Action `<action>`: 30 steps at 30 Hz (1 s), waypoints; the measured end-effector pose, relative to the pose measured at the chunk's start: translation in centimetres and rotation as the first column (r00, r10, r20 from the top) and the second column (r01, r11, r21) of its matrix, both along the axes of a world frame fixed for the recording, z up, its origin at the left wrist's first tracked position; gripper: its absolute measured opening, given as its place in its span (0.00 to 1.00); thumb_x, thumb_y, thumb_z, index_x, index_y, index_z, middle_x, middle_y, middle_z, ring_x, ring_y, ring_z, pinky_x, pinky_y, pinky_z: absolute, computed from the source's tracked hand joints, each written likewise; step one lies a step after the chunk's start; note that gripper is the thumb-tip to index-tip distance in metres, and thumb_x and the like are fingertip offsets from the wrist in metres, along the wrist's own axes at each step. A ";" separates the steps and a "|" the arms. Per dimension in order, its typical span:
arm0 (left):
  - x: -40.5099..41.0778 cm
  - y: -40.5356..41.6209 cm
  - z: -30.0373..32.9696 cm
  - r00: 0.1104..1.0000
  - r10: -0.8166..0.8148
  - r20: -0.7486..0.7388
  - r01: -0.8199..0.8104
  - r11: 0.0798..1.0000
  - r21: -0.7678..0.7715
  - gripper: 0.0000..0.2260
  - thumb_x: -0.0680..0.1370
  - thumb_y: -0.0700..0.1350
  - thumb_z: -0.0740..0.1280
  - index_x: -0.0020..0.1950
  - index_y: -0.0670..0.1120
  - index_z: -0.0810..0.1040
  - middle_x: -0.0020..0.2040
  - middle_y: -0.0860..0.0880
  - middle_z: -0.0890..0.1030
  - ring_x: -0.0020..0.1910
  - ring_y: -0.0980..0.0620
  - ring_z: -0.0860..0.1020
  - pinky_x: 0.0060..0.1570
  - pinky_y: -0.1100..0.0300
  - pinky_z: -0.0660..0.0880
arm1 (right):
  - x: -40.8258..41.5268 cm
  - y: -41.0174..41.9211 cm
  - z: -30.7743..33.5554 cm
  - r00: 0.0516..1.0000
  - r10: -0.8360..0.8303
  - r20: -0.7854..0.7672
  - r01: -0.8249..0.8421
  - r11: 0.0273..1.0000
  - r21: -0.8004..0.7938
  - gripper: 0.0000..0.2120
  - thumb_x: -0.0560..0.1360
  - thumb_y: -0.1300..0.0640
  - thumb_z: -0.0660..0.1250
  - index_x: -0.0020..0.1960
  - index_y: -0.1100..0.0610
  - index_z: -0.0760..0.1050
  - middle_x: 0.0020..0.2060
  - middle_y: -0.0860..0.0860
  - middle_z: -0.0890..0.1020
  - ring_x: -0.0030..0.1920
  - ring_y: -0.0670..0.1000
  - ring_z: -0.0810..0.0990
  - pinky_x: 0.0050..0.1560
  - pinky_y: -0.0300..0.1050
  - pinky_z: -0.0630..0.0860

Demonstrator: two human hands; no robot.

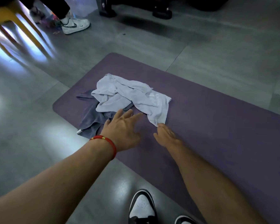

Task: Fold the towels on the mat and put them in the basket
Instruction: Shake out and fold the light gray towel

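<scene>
Shoe (141, 207) nearest. Left hand (122, 131), right hand (166, 135) spread flat, holding nothing, reaching toward 12 o'clock. Step: start. Next: grab light towel (131, 94) corners.

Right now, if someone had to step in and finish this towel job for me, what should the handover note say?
Left hand: open, fingers spread, reaching over the mat toward the towels, holding nothing.
Right hand: open, fingertips at the near corner of the light towel; no grip that I can see.
Towels: the light towel lies crumpled on the mat, partly over the dark grey towel, whose near end hangs off the mat edge onto the floor.
Basket: not in view.
Done: nothing folded yet.
Left: fold both towels, find the basket, put them in.
</scene>
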State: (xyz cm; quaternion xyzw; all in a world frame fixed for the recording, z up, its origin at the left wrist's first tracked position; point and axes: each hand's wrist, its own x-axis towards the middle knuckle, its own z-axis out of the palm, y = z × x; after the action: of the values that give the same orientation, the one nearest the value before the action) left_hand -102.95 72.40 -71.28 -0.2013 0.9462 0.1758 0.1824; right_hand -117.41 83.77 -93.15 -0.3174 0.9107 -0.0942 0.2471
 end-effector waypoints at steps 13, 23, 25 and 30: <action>-6.1 7.1 4.7 0.962 -0.273 0.007 0.272 0.961 0.049 0.36 0.74 0.55 0.71 0.78 0.51 0.61 0.76 0.50 0.66 0.74 0.46 0.66 0.71 0.55 0.65 | 2.4 17.4 24.8 0.964 -0.133 -0.229 0.019 0.897 -0.442 0.12 0.73 0.64 0.64 0.47 0.50 0.81 0.39 0.45 0.81 0.40 0.49 0.77 0.42 0.42 0.70; -7.8 19.8 9.3 0.839 -0.430 -0.335 0.477 0.876 0.072 0.09 0.72 0.51 0.74 0.44 0.50 0.76 0.40 0.51 0.78 0.41 0.49 0.76 0.40 0.60 0.68 | 4.0 27.8 30.6 0.856 -0.491 0.159 0.427 0.501 -0.753 0.07 0.66 0.58 0.64 0.36 0.48 0.79 0.31 0.49 0.80 0.35 0.52 0.78 0.46 0.62 0.83; -8.1 21.3 9.1 0.797 -0.504 -0.332 0.519 0.853 -0.048 0.09 0.70 0.49 0.73 0.42 0.52 0.72 0.40 0.51 0.77 0.42 0.47 0.76 0.39 0.59 0.66 | 4.4 30.2 30.6 0.817 -0.520 0.249 0.499 0.419 -0.759 0.14 0.71 0.70 0.62 0.39 0.52 0.78 0.32 0.52 0.78 0.36 0.52 0.75 0.46 0.60 0.81; -9.2 24.3 8.0 0.772 -0.570 -0.280 0.528 0.821 -0.216 0.10 0.70 0.49 0.70 0.46 0.50 0.72 0.43 0.47 0.76 0.43 0.42 0.74 0.40 0.57 0.68 | 4.9 35.6 30.3 0.746 -0.572 0.340 0.565 0.274 -0.778 0.15 0.74 0.72 0.60 0.44 0.55 0.80 0.35 0.53 0.80 0.37 0.49 0.74 0.40 0.44 0.74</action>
State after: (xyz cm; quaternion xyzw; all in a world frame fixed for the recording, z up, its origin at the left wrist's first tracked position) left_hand -112.11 96.69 -63.31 0.1057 0.9893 0.0864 0.0509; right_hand -112.50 119.39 -62.81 -0.0494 0.7951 -0.6045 0.0064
